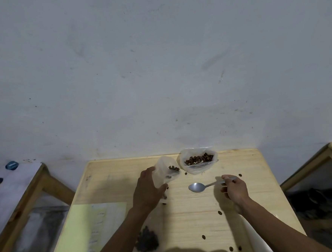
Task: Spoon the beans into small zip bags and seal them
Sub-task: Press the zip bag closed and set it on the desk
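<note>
From the head view, the left hand (147, 188) grips a small zip bag (165, 172) by its side, a few beans showing inside it, above the wooden table (196, 212). The right hand (233, 189) pinches the handle of an empty spoon (198, 187), its bowl between the two hands. Just beyond, a larger open bag of beans (199, 160) sits near the table's far edge, and loose beans (219, 212) dot the tabletop

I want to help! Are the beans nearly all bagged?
Not nearly. One filled clear bag lies near the person. The left hand holds a small clear bag with few beans; the right hand holds an empty metal spoon. The open plastic bag still holds beans.
</note>
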Demonstrator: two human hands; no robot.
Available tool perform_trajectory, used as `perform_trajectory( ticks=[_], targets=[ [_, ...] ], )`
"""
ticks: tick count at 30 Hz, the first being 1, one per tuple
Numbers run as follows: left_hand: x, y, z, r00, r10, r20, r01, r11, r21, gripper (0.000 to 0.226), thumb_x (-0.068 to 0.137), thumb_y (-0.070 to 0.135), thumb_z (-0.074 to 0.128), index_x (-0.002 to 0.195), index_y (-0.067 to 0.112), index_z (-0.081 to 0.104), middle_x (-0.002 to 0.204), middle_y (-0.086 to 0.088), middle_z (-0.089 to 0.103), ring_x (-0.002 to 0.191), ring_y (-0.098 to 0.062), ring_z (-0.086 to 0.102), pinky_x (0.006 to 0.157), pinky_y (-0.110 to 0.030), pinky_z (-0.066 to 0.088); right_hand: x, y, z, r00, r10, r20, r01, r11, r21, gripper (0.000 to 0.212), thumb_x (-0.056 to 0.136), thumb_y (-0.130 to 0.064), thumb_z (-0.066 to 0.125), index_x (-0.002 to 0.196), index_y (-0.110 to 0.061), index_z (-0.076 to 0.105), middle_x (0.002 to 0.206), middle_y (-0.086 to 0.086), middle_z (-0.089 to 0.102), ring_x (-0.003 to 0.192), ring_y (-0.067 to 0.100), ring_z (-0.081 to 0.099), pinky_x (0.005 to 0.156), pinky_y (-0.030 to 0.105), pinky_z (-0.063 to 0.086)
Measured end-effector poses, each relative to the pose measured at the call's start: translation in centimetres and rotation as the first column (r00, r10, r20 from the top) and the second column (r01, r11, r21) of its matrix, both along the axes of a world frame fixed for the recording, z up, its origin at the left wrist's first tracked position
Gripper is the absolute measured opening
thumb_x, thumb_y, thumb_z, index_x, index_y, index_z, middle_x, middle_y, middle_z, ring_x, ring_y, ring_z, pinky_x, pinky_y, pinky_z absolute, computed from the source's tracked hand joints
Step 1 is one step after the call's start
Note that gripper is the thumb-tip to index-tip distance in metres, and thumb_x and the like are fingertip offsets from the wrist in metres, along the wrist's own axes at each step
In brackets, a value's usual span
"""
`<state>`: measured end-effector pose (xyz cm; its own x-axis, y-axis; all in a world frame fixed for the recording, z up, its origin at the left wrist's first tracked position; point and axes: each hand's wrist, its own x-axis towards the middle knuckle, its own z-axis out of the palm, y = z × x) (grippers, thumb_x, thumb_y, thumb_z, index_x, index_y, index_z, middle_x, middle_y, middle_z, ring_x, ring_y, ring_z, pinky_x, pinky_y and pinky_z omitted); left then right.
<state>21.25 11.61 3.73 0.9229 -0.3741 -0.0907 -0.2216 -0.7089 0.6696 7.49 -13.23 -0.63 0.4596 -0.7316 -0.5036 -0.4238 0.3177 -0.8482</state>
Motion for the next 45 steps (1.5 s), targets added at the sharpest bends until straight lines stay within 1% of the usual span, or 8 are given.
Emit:
perform_trajectory(
  ticks=[7,10,14,22,28,36,42,45],
  targets=[
    [-0.2,-0.3,0.2,1.0,-0.017,-0.007,0.016,0.999,-0.043,0.071,0.076,0.031,0.078,0.136,0.022,0.043,0.131,0.004,0.048,0.119,-0.013,0.048,0.091,-0.025,0.039,-1.3,-0.5,-0.1,0.999,0.051,0.019,-0.053,0.995,0.088,0.017,0.094,-0.001,0.058,0.105,0.01,0.052,0.071,0.028,0.064,0.054,0.032,0.056,0.052,0.035,0.053],
    [-0.4,-0.5,0.4,1.0,-0.031,-0.007,0.03,0.998,-0.051,0.071,0.076,0.031,0.078,0.137,0.021,0.043,0.132,0.004,0.047,0.119,-0.013,0.047,0.091,-0.024,0.038,-1.8,-0.7,0.2,0.996,0.094,-0.009,-0.093,0.992,0.084,0.021,0.093,-0.001,0.059,0.109,0.0,0.045,0.061,0.024,0.057,0.047,0.028,0.051,0.048,0.036,0.047],
    [-0.6,-0.9,0.6,0.999,-0.05,-0.011,0.049,0.997,-0.056,0.071,0.076,0.03,0.078,0.137,0.021,0.042,0.133,0.004,0.047,0.121,-0.013,0.046,0.092,-0.023,0.035,-1.2,-0.7,1.3,0.979,0.184,-0.086,-0.193,0.975,-0.113,0.022,0.092,-0.018,0.066,0.107,-0.008,0.054,0.058,0.015,0.065,0.044,0.022,0.055,0.046,0.029,0.046],
    [-0.9,-2.6,1.5,0.993,-0.118,0.021,0.12,0.99,-0.07,0.075,0.073,0.03,0.078,0.138,0.02,0.042,0.132,0.001,0.048,0.119,-0.018,0.049,0.095,-0.03,0.043,2.7,3.8,7.9,0.801,0.566,0.194,-0.552,0.824,-0.125,0.019,0.085,-0.02,0.074,0.102,-0.011,0.071,0.081,0.001,0.069,0.072,0.007,0.066,0.06,0.016,0.05],
    [-0.2,-3.1,3.4,0.977,-0.204,0.062,0.21,0.969,-0.127,0.074,0.074,0.034,0.08,0.137,0.017,0.045,0.121,0.009,0.048,0.113,-0.013,0.05,0.097,-0.033,0.045,4.5,4.4,9.1,0.835,0.514,0.196,-0.468,0.851,-0.237,0.017,0.087,-0.022,0.073,0.085,-0.006,0.072,0.078,0.011,0.07,0.071,0.012,0.065,0.064,0.025,0.049],
    [0.8,-2.6,4.9,0.968,-0.239,0.079,0.25,0.948,-0.195,0.033,0.082,0.006,0.068,0.107,0.025,0.06,0.086,0.01,0.064,0.07,-0.001,0.062,0.065,-0.01,0.044,4.7,3.1,10.3,0.846,0.454,0.28,-0.412,0.89,-0.196,0.011,0.088,-0.017,0.071,0.08,-0.011,0.075,0.072,0.003,0.069,0.07,0.016,0.064,0.069,0.03,0.046],
    [1.2,-2.7,4.8,0.941,-0.291,0.173,0.318,0.936,-0.152,0.024,0.079,0.004,0.073,0.095,0.019,0.063,0.075,0.012,0.056,0.062,0.0,0.056,0.06,-0.007,0.04,4.7,1.2,12.1,0.796,0.553,0.247,-0.474,0.823,-0.314,0.017,0.09,-0.013,0.067,0.078,-0.003,0.073,0.071,0.009,0.069,0.061,0.007,0.061,0.061,0.016,0.047],
    [1.6,-2.3,4.7,0.911,-0.343,0.23,0.375,0.92,-0.113,0.018,0.082,0.007,0.072,0.097,0.014,0.066,0.077,0.014,0.057,0.065,0.001,0.053,0.063,-0.007,0.04,4.5,0.0,12.8,0.744,0.639,0.193,-0.551,0.752,-0.363,0.019,0.091,-0.015,0.067,0.078,-0.002,0.072,0.081,0.014,0.073,0.071,0.012,0.065,0.071,0.022,0.053]
  ],
)
